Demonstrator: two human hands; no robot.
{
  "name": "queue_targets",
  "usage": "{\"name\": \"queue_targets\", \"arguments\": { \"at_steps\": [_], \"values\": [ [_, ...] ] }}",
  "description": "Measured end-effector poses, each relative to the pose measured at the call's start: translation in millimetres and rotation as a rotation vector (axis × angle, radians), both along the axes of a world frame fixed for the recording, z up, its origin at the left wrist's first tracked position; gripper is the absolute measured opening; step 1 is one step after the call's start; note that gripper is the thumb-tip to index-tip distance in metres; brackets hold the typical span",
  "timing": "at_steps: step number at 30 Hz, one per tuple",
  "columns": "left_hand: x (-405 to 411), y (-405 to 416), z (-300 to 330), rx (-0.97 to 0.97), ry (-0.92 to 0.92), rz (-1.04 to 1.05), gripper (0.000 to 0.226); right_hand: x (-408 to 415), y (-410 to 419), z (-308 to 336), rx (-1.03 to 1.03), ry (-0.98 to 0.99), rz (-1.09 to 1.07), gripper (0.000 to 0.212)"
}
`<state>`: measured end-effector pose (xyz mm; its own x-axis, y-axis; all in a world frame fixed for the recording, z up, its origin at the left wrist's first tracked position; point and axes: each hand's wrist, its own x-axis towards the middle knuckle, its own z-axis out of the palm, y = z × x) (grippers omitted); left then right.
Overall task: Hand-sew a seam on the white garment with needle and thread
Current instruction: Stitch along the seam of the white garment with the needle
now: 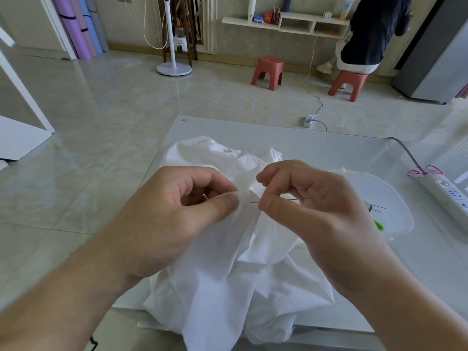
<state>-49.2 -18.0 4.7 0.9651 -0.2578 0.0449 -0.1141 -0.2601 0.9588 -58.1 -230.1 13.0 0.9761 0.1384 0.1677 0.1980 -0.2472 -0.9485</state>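
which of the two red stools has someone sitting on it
The right red stool, under the seated person by the shelf; the left red stool stands empty.

Needle (pixel 253 202): only the tip shows between the thumbs; the middle is hidden behind the right hand (pixel 314 211). Thread too fine to make out. Left hand (pixel 177 214) fingertips buried in a fold of the white garment (pixel 228 287). Garment's lower hem cut off by the bottom edge. Seated person (pixel 374 29): head out of frame.

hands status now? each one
Left hand: pinching a fold of the white garment.
Right hand: pinching the needle, tip pointing at the fold.
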Motion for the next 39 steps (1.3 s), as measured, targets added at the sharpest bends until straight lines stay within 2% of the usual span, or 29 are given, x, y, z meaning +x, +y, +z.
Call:
{"name": "queue_targets", "arguments": {
  "at_steps": [11, 39],
  "values": [
    [-2.4, -2.1, 2.2, 0.001, 0.026, -0.017, 0.02, -2.6, 5.7, 0.3, 0.046, 0.065, 0.046, 0.011],
    [-2.8, -3.4, 1.2, -0.046, 0.062, -0.009, 0.017, 0.0, 5.0, -0.9, 0.003, 0.043, 0.019, 0.011]
  ]
}}
